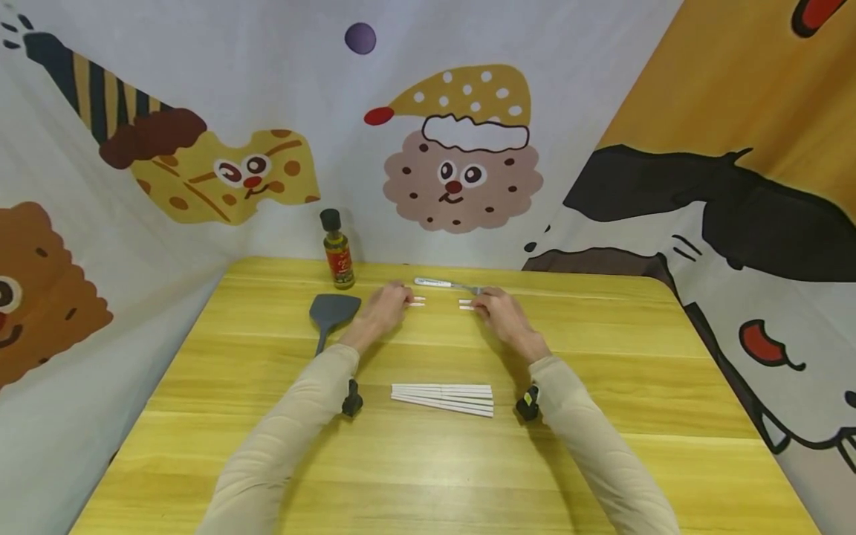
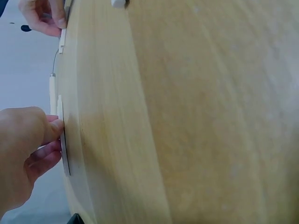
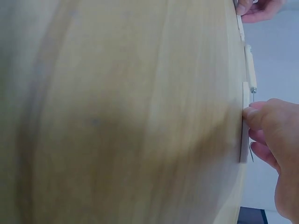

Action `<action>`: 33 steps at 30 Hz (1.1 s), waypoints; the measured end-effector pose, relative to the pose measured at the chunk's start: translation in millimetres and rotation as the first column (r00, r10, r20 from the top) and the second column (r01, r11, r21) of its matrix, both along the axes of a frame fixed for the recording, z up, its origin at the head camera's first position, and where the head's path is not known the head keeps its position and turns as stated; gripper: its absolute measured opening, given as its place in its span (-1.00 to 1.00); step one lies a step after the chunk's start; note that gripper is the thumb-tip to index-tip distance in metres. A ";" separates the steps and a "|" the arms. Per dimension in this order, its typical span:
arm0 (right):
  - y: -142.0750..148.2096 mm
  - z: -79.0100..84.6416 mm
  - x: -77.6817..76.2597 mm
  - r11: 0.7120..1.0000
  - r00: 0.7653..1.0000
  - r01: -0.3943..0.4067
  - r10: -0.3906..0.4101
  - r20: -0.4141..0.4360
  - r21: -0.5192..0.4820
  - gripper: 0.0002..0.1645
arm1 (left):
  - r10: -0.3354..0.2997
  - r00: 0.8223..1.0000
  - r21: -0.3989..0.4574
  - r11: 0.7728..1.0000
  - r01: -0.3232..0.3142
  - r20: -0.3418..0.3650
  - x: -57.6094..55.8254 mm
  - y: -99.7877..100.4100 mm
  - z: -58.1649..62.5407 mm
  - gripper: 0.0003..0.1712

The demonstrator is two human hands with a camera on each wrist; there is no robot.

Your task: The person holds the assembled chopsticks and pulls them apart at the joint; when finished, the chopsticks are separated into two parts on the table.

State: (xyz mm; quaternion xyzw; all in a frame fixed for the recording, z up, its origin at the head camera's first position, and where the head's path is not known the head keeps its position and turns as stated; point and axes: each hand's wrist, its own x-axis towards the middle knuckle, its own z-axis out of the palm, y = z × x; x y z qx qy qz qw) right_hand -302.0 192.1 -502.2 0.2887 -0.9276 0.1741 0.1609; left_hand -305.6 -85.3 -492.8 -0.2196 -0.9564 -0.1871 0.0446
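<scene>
At the far side of the table, in the head view, my left hand (image 1: pixel 384 310) pinches thin white strips (image 1: pixel 418 304). Two of their ends point right past the fingertips. Facing it across a small gap, my right hand (image 1: pixel 503 318) pinches similar white strips (image 1: pixel 464 307), their ends pointing left. Each wrist view shows a thumb pressed on the near face of a strip (image 2: pixel 64 147), fingers behind. Just beyond the hands lies a white-handled utensil (image 1: pixel 435 282) with a slim metal shaft, its far end partly hidden by the right hand. Nearer me several white strips (image 1: pixel 441 399) lie fanned out.
A dark grey spatula (image 1: pixel 331 312) lies left of my left hand, its handle partly covered by the sleeve. Behind it stands a black-capped bottle (image 1: pixel 339 260) with a red label. The wooden table (image 1: pixel 428 475) ends at a printed cloth backdrop (image 1: pixel 281 74).
</scene>
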 end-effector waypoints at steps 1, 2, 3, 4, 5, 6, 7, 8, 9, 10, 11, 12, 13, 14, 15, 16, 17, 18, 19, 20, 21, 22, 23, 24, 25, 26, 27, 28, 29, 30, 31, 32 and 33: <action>-0.3 0.4 0.5 1.000 1.000 -0.002 0.002 -0.002 0.001 -0.89 | 0.000 1.000 -0.003 1.000 0.000 -0.002 0.0 -0.5 -0.3 -0.84; -0.6 0.8 1.0 1.000 1.000 -0.003 0.003 -0.004 0.002 -0.90 | 0.000 1.000 -0.007 1.000 0.000 -0.005 -0.1 -1.0 -0.6 -0.85; -0.9 1.2 1.6 1.000 1.000 -0.002 0.002 -0.001 0.001 -0.90 | 0.000 1.000 -0.009 1.000 0.000 -0.003 -0.1 -1.3 -0.7 -0.85; -1.1 1.6 2.3 1.000 1.000 -0.001 0.001 -0.001 -0.001 -0.90 | -0.001 1.000 -0.013 1.000 0.001 -0.003 0.0 -1.7 -0.6 -0.85; -1.5 2.6 3.1 1.000 1.000 0.000 0.000 0.000 -0.009 -0.90 | -0.002 1.000 -0.014 1.000 0.002 -0.002 0.1 -1.9 -0.1 -0.85; -2.1 3.8 4.0 1.000 1.000 -0.001 0.001 -0.005 -0.020 -0.90 | -0.005 1.000 -0.014 1.000 0.005 -0.002 0.3 -2.0 0.7 -0.84; -2.6 5.4 5.1 1.000 1.000 -0.003 0.002 -0.014 -0.029 -0.90 | -0.008 1.000 -0.015 1.000 0.008 0.000 0.6 -2.3 1.7 -0.83; -3.2 7.2 6.3 0.999 1.000 -0.007 0.006 -0.022 -0.042 -0.90 | -0.011 1.000 -0.015 1.000 0.011 0.000 1.0 -2.4 3.1 -0.82; -3.9 9.2 7.6 0.998 0.999 -0.014 0.013 -0.032 -0.053 -0.89 | -0.014 1.000 -0.016 1.000 0.014 -0.001 1.6 -2.6 4.8 -0.81; -4.6 11.5 9.2 0.998 0.999 -0.023 0.021 -0.045 -0.065 -0.89 | -0.016 1.000 -0.017 1.000 0.016 -0.008 2.3 -2.9 6.7 -0.80; -5.4 14.1 11.1 0.996 0.998 -0.035 0.031 -0.052 -0.078 -0.87 | -0.018 1.000 -0.018 1.000 0.018 -0.014 3.1 -3.2 8.9 -0.79; -6.1 16.6 13.2 0.995 0.998 -0.045 0.040 -0.057 -0.088 -0.86 | -0.021 1.000 -0.022 1.000 0.020 -0.023 4.1 -3.7 11.3 -0.79; -6.5 18.7 15.6 0.994 0.997 -0.052 0.047 -0.057 -0.095 -0.84 | -0.023 0.999 -0.026 0.999 0.022 -0.029 5.4 -4.1 13.9 -0.78; -7.1 21.2 18.6 0.993 0.997 -0.058 0.053 -0.050 -0.107 -0.83 | -0.027 0.999 -0.030 0.999 0.026 -0.039 6.6 -4.3 16.5 -0.78; -7.5 23.4 21.7 0.991 0.997 -0.064 0.060 -0.039 -0.120 -0.81 | -0.031 0.998 -0.036 0.999 0.029 -0.055 7.9 -4.7 18.7 -0.78; -7.6 25.6 25.3 0.989 0.998 -0.066 0.062 -0.030 -0.129 -0.80 | -0.036 0.997 -0.041 0.999 0.033 -0.068 9.3 -4.8 21.2 -0.78; -7.8 27.6 29.0 0.988 0.998 -0.067 0.065 -0.017 -0.138 -0.78 | -0.043 0.996 -0.046 0.998 0.039 -0.081 10.9 -4.7 23.3 -0.78; -8.0 29.4 32.9 0.987 0.998 -0.067 0.067 -0.003 -0.143 -0.77 | -0.052 0.994 -0.050 0.998 0.047 -0.094 12.9 -4.6 25.3 -0.79; -8.2 30.7 36.8 0.987 0.998 -0.066 0.068 0.005 -0.143 -0.75 | -0.062 0.992 -0.054 0.997 0.056 -0.112 15.3 -4.5 26.7 -0.80; -8.5 32.1 40.7 0.988 0.998 -0.066 0.068 0.012 -0.142 -0.74 | -0.073 0.989 -0.058 0.996 0.066 -0.127 18.2 -4.4 27.9 -0.80; -8.8 33.0 44.5 0.988 0.997 -0.069 0.073 0.018 -0.140 -0.72 | -0.086 0.986 -0.061 0.995 0.078 -0.145 21.9 -4.3 28.9 -0.81; -9.4 33.9 48.6 0.988 0.997 -0.073 0.077 0.024 -0.133 -0.70 | -0.100 0.983 -0.058 0.994 0.092 -0.152 26.4 -4.2 30.0 -0.82; -10.4 34.6 52.5 0.988 0.996 -0.080 0.085 0.031 -0.130 -0.68 | -0.114 0.981 -0.056 0.993 0.106 -0.158 31.6 -4.1 30.8 -0.82; -11.4 35.3 56.6 0.988 0.995 -0.086 0.091 0.037 -0.126 -0.67 | -0.128 0.979 -0.053 0.991 0.121 -0.158 37.4 -4.1 31.8 -0.82; -12.4 36.0 60.8 0.988 0.994 -0.093 0.099 0.044 -0.121 -0.66 | -0.142 0.978 -0.049 0.990 0.136 -0.156 43.6 -3.9 32.6 -0.82; -13.2 36.8 65.1 0.988 0.992 -0.100 0.108 0.062 -0.119 -0.65 | -0.155 0.978 -0.047 0.988 0.150 -0.141 49.9 -3.5 33.9 -0.82; -14.5 37.7 69.8 0.987 0.990 -0.103 0.114 0.086 -0.119 -0.65 | -0.165 0.978 -0.044 0.986 0.160 -0.128 56.6 -2.9 35.0 -0.81; -15.9 38.7 74.5 0.987 0.987 -0.106 0.119 0.112 -0.118 -0.64 | -0.172 0.979 -0.038 0.985 0.169 -0.105 63.0 -2.1 36.0 -0.80; -16.8 39.5 78.8 0.987 0.983 -0.107 0.123 0.137 -0.118 -0.65 | -0.181 0.979 -0.036 0.983 0.178 -0.089 69.0 -1.2 36.9 -0.79; -17.6 39.9 83.2 0.987 0.978 -0.110 0.129 0.165 -0.117 -0.65 | -0.190 0.979 -0.032 0.982 0.188 -0.073 74.7 -0.2 37.9 -0.79; -18.4 40.3 87.4 0.987 0.973 -0.114 0.135 0.190 -0.117 -0.64 | -0.198 0.978 -0.025 0.980 0.196 -0.062 80.1 0.8 38.7 -0.79; -19.3 40.4 91.5 0.986 0.966 -0.115 0.139 0.217 -0.119 -0.63 | -0.204 0.978 -0.015 0.979 0.203 -0.046 85.2 1.9 39.6 -0.78; -20.4 40.4 95.4 0.986 0.961 -0.118 0.144 0.236 -0.120 -0.63 | -0.208 0.977 -0.006 0.978 0.208 -0.038 90.3 2.8 40.3 -0.78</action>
